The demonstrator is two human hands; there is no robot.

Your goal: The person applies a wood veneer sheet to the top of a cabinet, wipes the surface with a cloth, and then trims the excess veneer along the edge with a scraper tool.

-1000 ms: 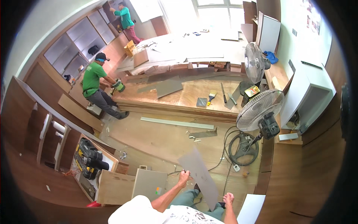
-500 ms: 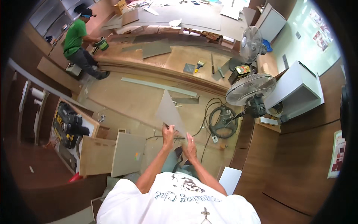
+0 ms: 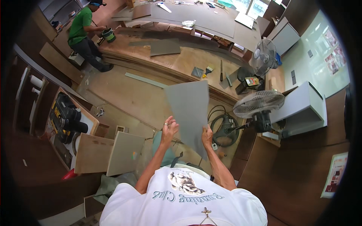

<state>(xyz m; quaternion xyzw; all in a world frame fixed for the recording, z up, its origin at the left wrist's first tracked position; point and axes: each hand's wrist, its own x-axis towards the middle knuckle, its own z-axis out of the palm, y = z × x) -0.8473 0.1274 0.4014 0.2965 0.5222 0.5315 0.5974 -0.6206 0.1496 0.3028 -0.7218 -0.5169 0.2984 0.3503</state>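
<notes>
Head | right hand point(image 3: 207, 137) holds grey sheet point(image 3: 191, 109) | left hand point(image 3: 170, 130): contact unclear

Thin grey sheet point(image 3: 188, 109), plain-faced, held tilted, right edge in the right hand point(image 3: 207, 137)

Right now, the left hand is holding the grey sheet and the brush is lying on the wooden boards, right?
Not quite: the head view shows the right hand holding the grey sheet. The brush is lying on the wooden boards.
</notes>
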